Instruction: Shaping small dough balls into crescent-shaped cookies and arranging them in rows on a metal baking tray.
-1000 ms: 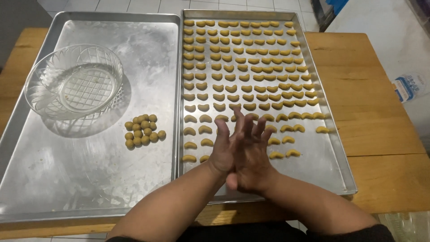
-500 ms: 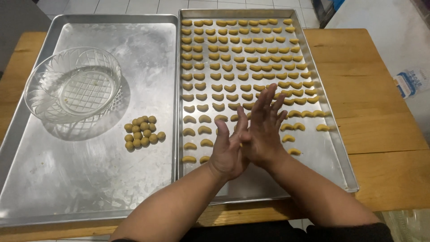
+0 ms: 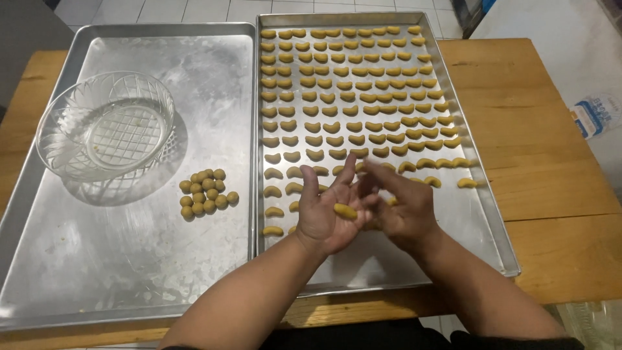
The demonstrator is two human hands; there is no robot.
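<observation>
Fingers (image 3: 382, 185) hover over dough piece (image 3: 345, 211) on palm.

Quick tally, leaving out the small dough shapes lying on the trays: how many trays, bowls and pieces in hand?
Metal trays: 2
Glass bowl: 1
Dough piece on the left hand palm: 1
Total: 4

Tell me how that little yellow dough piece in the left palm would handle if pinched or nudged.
The dough piece probably dents easily: it lies as a soft oblong in the left hand. It looks light. The dough balls on the left tray would likely roll.
</observation>
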